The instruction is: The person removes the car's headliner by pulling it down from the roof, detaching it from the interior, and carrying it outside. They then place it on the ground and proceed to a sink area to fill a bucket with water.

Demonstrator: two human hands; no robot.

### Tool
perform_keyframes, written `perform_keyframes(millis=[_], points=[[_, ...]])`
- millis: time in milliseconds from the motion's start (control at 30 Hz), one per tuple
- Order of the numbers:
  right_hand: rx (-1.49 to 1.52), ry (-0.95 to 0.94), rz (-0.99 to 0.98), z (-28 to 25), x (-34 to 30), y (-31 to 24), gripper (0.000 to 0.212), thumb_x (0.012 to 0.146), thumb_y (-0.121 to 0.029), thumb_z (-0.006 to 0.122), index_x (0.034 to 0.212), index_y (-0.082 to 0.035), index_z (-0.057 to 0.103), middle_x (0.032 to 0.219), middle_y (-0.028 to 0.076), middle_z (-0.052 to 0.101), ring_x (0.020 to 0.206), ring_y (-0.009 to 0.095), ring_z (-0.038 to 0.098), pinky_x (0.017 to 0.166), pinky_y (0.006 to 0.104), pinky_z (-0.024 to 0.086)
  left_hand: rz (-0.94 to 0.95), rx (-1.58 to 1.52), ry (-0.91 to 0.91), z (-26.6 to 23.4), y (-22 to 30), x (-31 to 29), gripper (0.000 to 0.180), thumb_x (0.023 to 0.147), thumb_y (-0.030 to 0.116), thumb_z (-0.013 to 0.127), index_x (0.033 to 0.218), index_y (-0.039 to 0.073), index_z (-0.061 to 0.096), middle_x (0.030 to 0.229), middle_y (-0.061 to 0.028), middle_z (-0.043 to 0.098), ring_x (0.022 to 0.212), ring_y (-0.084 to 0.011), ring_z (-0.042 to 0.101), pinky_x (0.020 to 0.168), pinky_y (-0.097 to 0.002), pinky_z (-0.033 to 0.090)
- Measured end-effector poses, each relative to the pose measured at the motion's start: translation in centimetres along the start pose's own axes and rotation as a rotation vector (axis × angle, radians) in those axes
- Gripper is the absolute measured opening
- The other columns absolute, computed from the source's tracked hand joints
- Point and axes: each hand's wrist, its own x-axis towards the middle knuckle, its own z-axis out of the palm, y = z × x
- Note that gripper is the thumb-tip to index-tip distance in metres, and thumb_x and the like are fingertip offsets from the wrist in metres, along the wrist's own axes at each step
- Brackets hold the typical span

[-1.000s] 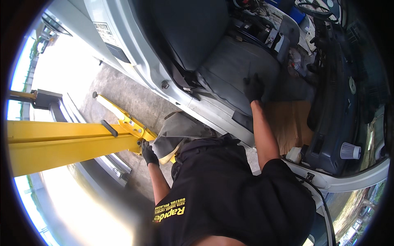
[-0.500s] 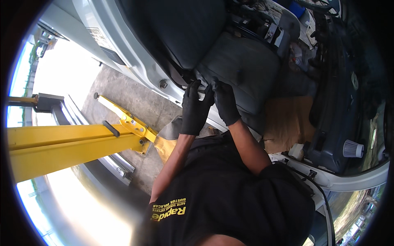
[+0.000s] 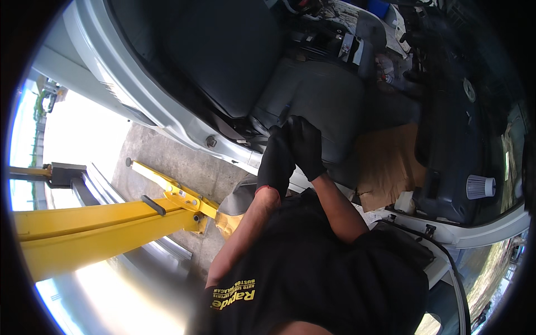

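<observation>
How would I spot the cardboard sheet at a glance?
Start at the dark front seat. In the footwell, to its lower right in view, lies the cardboard sheet. Its flat tan surface stands out against the dark dashboard.

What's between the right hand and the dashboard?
In the head view, from the right hand toward the dashboard come the dark seat cushion, then a flat brown cardboard sheet.

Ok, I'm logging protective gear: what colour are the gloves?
The gloves are black, seen best in the head view.
</observation>
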Motion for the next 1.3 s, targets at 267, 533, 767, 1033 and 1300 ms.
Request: perform_keyframes(millis=[267,533,767,1033,1300], points=[[-0.200,0.355,0.042,-3.3,5.3,6.0,0.032,0.103,-0.033,0.060,0.091,-0.005,0.068,0.084,0.020,0.070,0.082,0.042,0.070,0.069,0.0481,0.053,-0.241,-1.244,-0.064,2.6,2.6,3.3,0.051,0.113,0.041,0.039,0.147,0.004,0.050,0.139,-0.0116,0.060,0.127,-0.0236,0.058,0.114,-0.0365,0.041],[-0.421,0.187,-0.404,-5.1,3.7,-2.6,0.025,0.090,-0.024,0.071,0.111,-0.011,0.071,0.116,0.013,0.067,0.104,0.034,0.066,0.086,0.0466,0.052,-0.297,-1.061,-0.011,1.0,-1.4,-1.3,0.052,0.113,0.038,0.033,0.149,0.003,0.048,0.144,-0.0151,0.056,0.133,-0.0275,0.055,0.117,-0.0414,0.041],[-0.422,-0.298,-0.398,0.4,-1.2,-3.0,0.053,0.089,-0.014,0.068,0.142,-0.015,0.060,0.144,0.016,0.056,0.105,0.033,0.061,0.094,0.0459,0.050,-0.333,-1.281,0.230,-0.1,-4.1,-0.8,0.054,0.113,0.036,0.028,0.151,0.002,0.046,0.150,-0.0182,0.053,0.138,-0.0310,0.052,0.119,-0.0458,0.040],[-0.004,-0.317,-0.394,-2.9,-5.3,-7.0,0.060,0.092,-0.020,0.076,0.148,-0.011,0.055,0.147,0.018,0.055,0.131,0.036,0.058,0.104,0.0495,0.051,-0.051,-0.819,0.214,-13.2,-4.4,-0.7,0.052,0.112,0.039,0.030,0.130,-0.001,0.058,0.095,-0.0160,0.070,0.092,-0.0330,0.073,0.095,-0.0493,0.057],[-0.311,-0.050,-0.483,-1.8,0.1,-6.6,0.069,0.087,-0.018,0.077,0.150,-0.009,0.051,0.147,0.019,0.053,0.130,0.039,0.056,0.104,0.0487,0.048,-0.377,-0.811,0.220,-4.8,-3.0,-3.2,0.037,0.107,0.028,0.061,0.130,0.000,0.061,0.122,-0.0073,0.069,0.115,-0.0154,0.064,0.101,-0.0293,0.049]])
